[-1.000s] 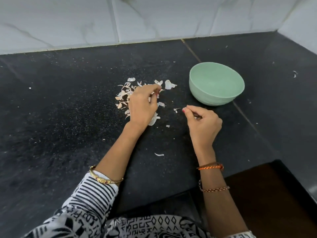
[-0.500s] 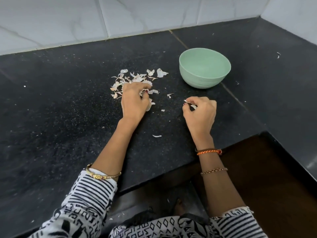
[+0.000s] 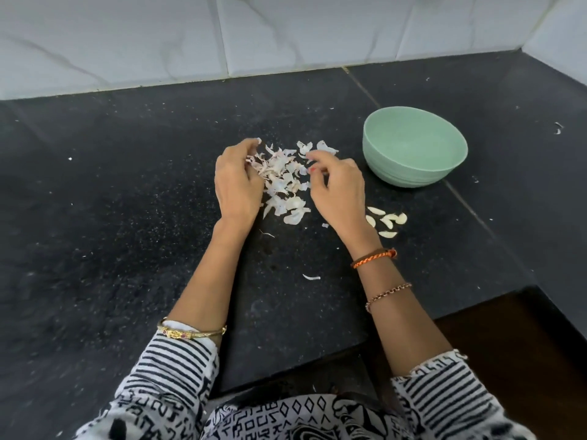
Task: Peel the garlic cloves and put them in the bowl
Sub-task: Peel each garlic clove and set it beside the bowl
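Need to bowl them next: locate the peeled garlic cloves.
In the head view, the peeled garlic cloves lie on the black counter, just right of the right hand.

One view only, from a camera worn on the person's head, looking forward and steeply down onto the black counter. It faces the white tiled wall, which fills the top band beyond the counter's far edge. The wide lens bends the wall's base line (the bowing shows most toward the corners). The person's patterned clothing fills the bottom edge, nearer than the counter's front edge, so the camera sits close above it. The counter spans nearly the full width. With a single camera, no part of the scene is shared.
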